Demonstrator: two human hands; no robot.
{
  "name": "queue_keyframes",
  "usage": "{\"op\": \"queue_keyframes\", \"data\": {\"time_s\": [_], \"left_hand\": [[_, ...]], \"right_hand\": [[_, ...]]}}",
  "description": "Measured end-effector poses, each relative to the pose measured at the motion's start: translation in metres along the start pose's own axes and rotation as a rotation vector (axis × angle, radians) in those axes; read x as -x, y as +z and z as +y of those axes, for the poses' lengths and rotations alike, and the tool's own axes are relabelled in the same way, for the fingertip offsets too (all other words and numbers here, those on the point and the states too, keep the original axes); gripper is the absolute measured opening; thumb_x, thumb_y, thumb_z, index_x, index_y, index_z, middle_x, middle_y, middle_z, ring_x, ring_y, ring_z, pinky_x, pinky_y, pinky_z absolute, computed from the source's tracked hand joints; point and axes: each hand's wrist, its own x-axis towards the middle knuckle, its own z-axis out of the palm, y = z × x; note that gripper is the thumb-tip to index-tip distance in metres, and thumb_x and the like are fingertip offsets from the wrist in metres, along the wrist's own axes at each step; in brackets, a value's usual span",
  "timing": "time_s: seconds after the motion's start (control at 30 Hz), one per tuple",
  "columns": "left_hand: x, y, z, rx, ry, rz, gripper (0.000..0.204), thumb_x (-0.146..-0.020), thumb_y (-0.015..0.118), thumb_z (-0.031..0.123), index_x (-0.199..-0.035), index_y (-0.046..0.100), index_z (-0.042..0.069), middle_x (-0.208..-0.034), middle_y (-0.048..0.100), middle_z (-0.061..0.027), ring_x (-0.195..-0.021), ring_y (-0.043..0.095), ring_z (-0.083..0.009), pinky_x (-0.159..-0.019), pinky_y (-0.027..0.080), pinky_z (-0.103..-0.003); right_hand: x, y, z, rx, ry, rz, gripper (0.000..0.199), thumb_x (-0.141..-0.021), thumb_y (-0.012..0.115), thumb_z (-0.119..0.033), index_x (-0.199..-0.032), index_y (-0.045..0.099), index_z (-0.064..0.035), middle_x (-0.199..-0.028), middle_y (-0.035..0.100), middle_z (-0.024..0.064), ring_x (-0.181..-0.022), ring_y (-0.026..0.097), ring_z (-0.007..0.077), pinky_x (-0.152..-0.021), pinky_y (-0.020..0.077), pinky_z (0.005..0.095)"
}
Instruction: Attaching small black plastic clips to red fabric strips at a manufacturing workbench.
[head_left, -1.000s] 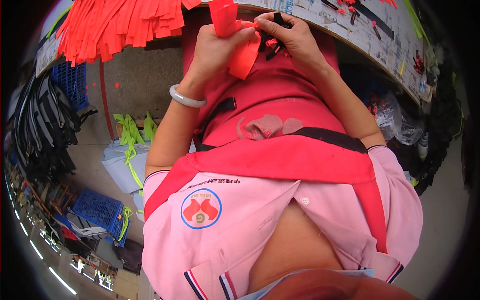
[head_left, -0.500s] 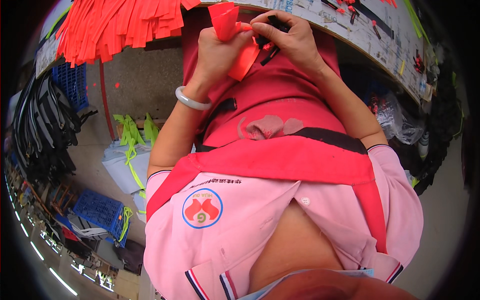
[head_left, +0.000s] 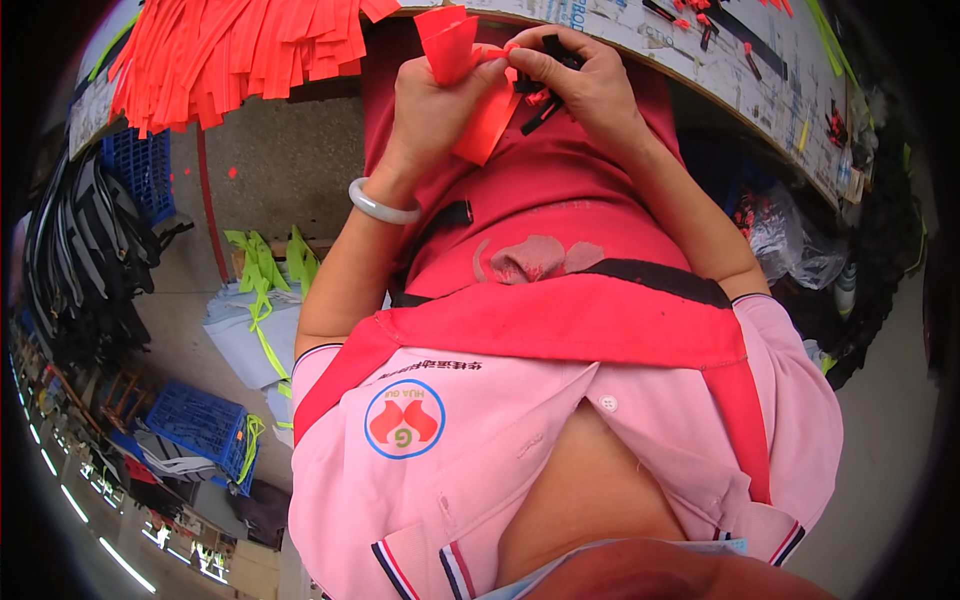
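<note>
Near the table's front edge, my left hand [head_left: 432,112] is closed around a bright orange-red fabric strip [head_left: 488,128]. One folded end stands up above the fist, and the other hangs below the fingers. Beside it, my right hand [head_left: 598,92] is closed, its thumb and forefinger pinching the narrow gathered part of the strip between both hands. Several short black strap pieces [head_left: 540,118], some with red bits, are tucked in the right palm. The fingers partly hide what is pinched.
A thick bunch of orange-red strips [head_left: 235,65] hangs over the table edge at left. Small black-and-red pieces [head_left: 706,32] lie on the table [head_left: 765,110] at right. Below are blue crates [head_left: 190,425], hanging black-and-grey straps [head_left: 85,240] and a clear plastic bag [head_left: 790,240].
My right thumb and forefinger have shifted slightly along the pinched part of the strip. The strip's hanging end has moved a little to the left. Both hands keep their hold.
</note>
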Motion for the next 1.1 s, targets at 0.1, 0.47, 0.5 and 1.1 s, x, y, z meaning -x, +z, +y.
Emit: {"op": "queue_keyframes", "data": {"time_s": [0.1, 0.47, 0.5, 1.1], "left_hand": [[-0.003, 0.0, -0.002, 0.201, -0.046, -0.046, 0.016, -0.086, 0.066, 0.009, -0.098, 0.068, -0.002, -0.082, 0.067, -0.0013, -0.075, 0.06, -0.0059, -0.067, 0.049, -0.022], [-0.006, -0.009, 0.004, 0.146, -0.04, 0.01, 0.016, -0.088, 0.064, 0.005, -0.101, 0.066, -0.004, -0.088, 0.067, -0.0041, -0.08, 0.061, -0.0092, -0.073, 0.049, -0.022], [-0.007, -0.009, 0.004, 0.143, -0.034, 0.018, 0.016, -0.088, 0.064, 0.006, -0.101, 0.066, -0.003, -0.087, 0.067, -0.0038, -0.079, 0.06, -0.0088, -0.072, 0.048, -0.021], [-0.012, -0.006, 0.01, 0.043, -0.01, 0.069, 0.014, -0.082, 0.071, 0.006, -0.093, 0.069, -0.002, -0.082, 0.067, -0.0028, -0.075, 0.061, -0.008, -0.068, 0.048, -0.021]], "right_hand": [[-0.004, -0.01, 0.001, 0.005, 0.087, -0.026, 0.022, -0.09, 0.064, -0.023, -0.102, 0.065, -0.004, -0.082, 0.063, -0.0005, -0.072, 0.057, 0.0042, -0.065, 0.0459, 0.0184], [-0.018, -0.019, 0.013, -0.235, 0.256, -0.225, 0.031, -0.092, 0.06, -0.033, -0.106, 0.062, -0.0061, -0.086, 0.062, -0.002, -0.074, 0.054, 0.0012, -0.059, 0.0415, 0.0157], [-0.019, -0.015, 0.007, -0.294, 0.201, -0.242, 0.031, -0.092, 0.061, -0.033, -0.105, 0.062, -0.0055, -0.086, 0.062, -0.0019, -0.075, 0.054, 0.0017, -0.06, 0.0418, 0.0155], [-0.027, -0.022, -0.002, -0.178, 0.204, -0.261, 0.027, -0.091, 0.062, -0.027, -0.102, 0.064, -0.0028, -0.087, 0.062, -0.0005, -0.08, 0.056, 0.0048, -0.072, 0.0458, 0.0188]]}}
